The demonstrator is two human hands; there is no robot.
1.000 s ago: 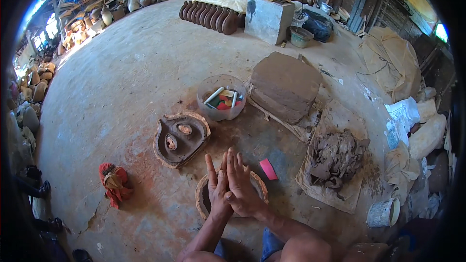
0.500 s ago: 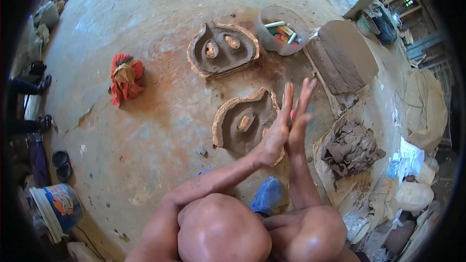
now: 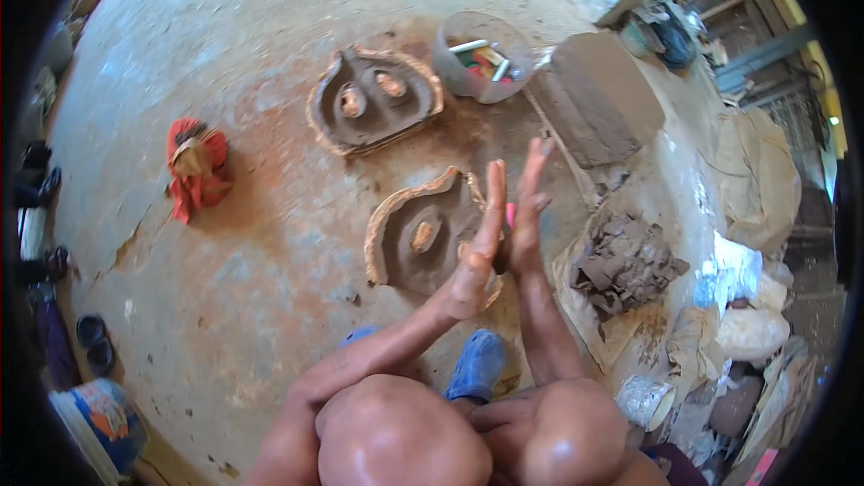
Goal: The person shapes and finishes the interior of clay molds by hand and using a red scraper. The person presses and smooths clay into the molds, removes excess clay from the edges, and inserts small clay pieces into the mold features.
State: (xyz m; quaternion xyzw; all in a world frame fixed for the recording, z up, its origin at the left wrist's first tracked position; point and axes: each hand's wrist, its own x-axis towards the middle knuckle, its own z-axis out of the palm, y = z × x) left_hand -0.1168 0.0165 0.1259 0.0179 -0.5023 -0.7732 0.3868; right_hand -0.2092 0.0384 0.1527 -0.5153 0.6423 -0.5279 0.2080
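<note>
My left hand (image 3: 477, 252) and my right hand (image 3: 527, 211) are raised, palms facing, fingers stretched out and pointing away from me. Between the palms a small dark patch (image 3: 502, 250) shows, perhaps clay; I cannot tell whether both hands touch it. Below them on the floor lies the nearer rough-rimmed mould (image 3: 373, 234), lined with grey clay and partly covered by my left hand. One oval pale-orange insert (image 3: 421, 236) stands out in it. Farther off is a similar clay-lined mould (image 3: 396, 132) with two oval inserts. A bit of pink (image 3: 510, 213) shows behind my hands.
A translucent tub (image 3: 454, 76) holds sticks and coloured pieces. Right of it lies a smooth clay slab (image 3: 598, 99), with a rough clay heap (image 3: 625, 265) nearer me. A red cloth bundle (image 3: 196, 171) sits at left. Bags and containers line the right side.
My palms have parted slightly, and my left hand sits a little nearer me relative to my right. The whole view has shifted, so the floor things appear farther left.
</note>
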